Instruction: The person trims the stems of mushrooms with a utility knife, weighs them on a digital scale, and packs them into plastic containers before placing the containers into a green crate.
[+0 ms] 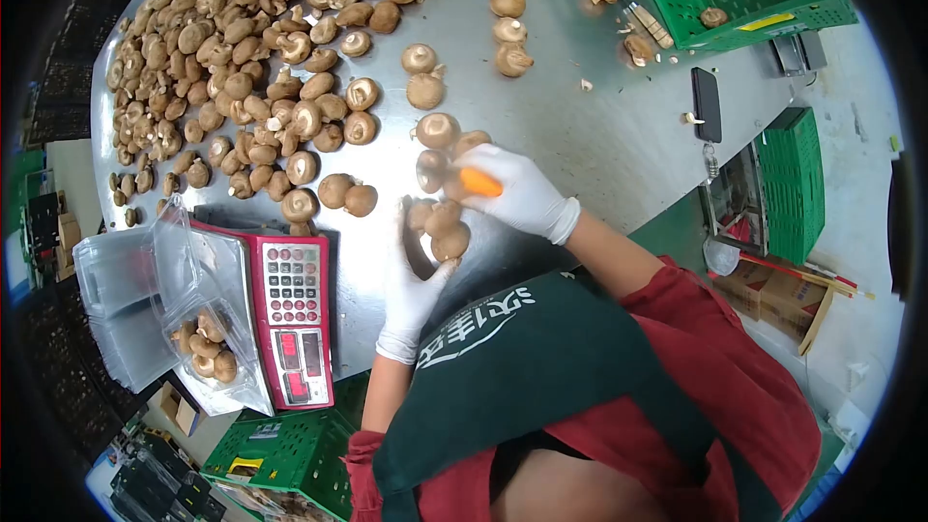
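Two gloved hands over steel table (599, 126). Left hand (411, 290) half-curled, cradling mushroom cluster (440, 230). Right hand (517, 195), at 1 o'clock from left, clenched round orange tool (479, 182), single mushroom (431, 170) at fingertips. Red scale (293, 314) at 9 o'clock. Loose mushroom pile (222, 58) farther off, 11 o'clock.

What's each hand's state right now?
Left hand: shut around a cluster of mushrooms.
Right hand: shut on an orange tool, fingertips at a single mushroom.
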Demonstrator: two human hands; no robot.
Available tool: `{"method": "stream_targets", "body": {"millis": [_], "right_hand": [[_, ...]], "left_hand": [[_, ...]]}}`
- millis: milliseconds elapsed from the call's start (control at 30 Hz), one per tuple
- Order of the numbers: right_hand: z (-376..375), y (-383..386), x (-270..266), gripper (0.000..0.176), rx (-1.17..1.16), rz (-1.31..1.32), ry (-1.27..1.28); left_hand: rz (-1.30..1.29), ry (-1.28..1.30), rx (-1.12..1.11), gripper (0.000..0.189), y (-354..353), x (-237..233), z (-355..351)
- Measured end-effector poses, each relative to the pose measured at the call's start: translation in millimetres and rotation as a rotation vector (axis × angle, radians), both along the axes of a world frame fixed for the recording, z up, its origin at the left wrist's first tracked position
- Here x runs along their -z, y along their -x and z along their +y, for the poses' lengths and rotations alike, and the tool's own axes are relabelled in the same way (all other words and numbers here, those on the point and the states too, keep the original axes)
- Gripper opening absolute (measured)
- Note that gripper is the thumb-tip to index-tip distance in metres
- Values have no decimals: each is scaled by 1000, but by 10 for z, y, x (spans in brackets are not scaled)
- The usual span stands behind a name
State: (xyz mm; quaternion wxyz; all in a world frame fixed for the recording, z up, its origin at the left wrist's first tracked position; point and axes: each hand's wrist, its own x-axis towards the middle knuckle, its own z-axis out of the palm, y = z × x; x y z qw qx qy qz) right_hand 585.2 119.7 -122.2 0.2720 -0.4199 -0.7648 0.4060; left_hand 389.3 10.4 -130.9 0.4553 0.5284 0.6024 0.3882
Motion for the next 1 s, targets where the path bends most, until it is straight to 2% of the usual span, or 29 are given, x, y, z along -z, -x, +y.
{"method": "stream_targets", "body": {"millis": [100, 133, 233, 267, 400, 433, 500, 533, 633, 700, 833, 867, 967, 1000], "right_hand": [[102, -78, -190, 39, 98, 414, 697], [162, -114, -551, 43, 114, 347, 843], [187, -185, -405, 39, 146, 614, 1025], [187, -173, -433, 41, 192, 603, 1092], [227, -187, -424, 33, 145, 746, 1156], [226, -171, -407, 33, 153, 794, 1189], [212, -121, -366, 32, 165, 891, 1261], [204, -97, -360, 33, 157, 886, 1285], [188, -5, -391, 33, 157, 885, 1340], [181, 50, -448, 34, 194, 905, 1356], [211, 41, -365, 35, 143, 517, 1083], [218, 39, -384, 40, 145, 509, 1100], [214, 74, -402, 40, 135, 331, 920], [242, 58, -432, 32, 143, 256, 936]], "left_hand": [[3, -35, 7, 95, -72, -25, 22], [-36, -23, 30, 95, -108, -20, 38], [-133, 3, 98, 95, -211, 105, 80], [-129, 3, 115, 93, -216, 104, 82], [-146, -64, 79, 85, -143, -166, 215], [-258, -71, -31, 78, -176, -194, 232], [-10, -120, -21, 75, -106, -368, 387], [-26, -158, -45, 71, -131, -423, 468], [-287, -75, -4, 65, -209, -568, 647], [-523, 63, -27, 55, -216, -478, 659], [-713, 176, -67, 50, -144, -392, 656], [-715, 184, -65, 50, -129, -388, 635], [-810, 184, -102, 46, -120, -426, 594], [-852, 185, -122, 44, -106, -468, 582]]}}
